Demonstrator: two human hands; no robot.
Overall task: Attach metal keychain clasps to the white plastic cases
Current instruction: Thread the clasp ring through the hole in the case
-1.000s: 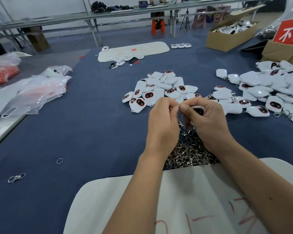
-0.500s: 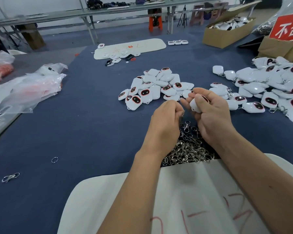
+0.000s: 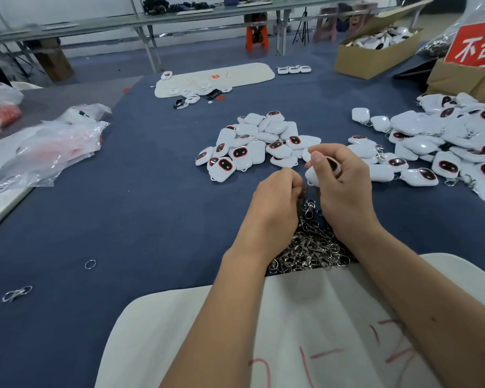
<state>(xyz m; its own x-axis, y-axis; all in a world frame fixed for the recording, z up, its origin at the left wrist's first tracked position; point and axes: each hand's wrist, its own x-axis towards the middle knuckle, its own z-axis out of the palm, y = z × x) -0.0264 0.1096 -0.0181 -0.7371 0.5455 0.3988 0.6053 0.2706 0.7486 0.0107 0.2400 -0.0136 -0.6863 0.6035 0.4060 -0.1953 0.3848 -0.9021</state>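
- Over the middle of the blue counter (image 3: pixel 140 208), both hands work close together, just above a heap of metal clasps (image 3: pixel 310 249).
- The right hand (image 3: pixel 340 189) curls its fingers and thumb round one white case (image 3: pixel 315 175), dark window turned partly upward; I judge it is held this way so that the loop corner faces the other hand.
- The left hand (image 3: pixel 276 204) is closed, fingertips pinched together beside that case. A clasp (image 3: pixel 309 206) dangles just below it, seemingly held by its ring (the pinch itself is hidden behind the knuckles, so I cannot tell for sure).
- The clasp heap lies right at the edge of the white board (image 3: pixel 286 312) under the forearms, probably so the next clasp is a short reach away.
- Beyond the hands sits a pile of bare cases (image 3: pixel 254 145), apparently waiting; to the right a bigger spread of cases (image 3: pixel 437 148) shows rings and clasps among them, likely the finished lot.
- A loose ring (image 3: pixel 90 264) and a stray clasp (image 3: pixel 17 294) lie well apart on the left.
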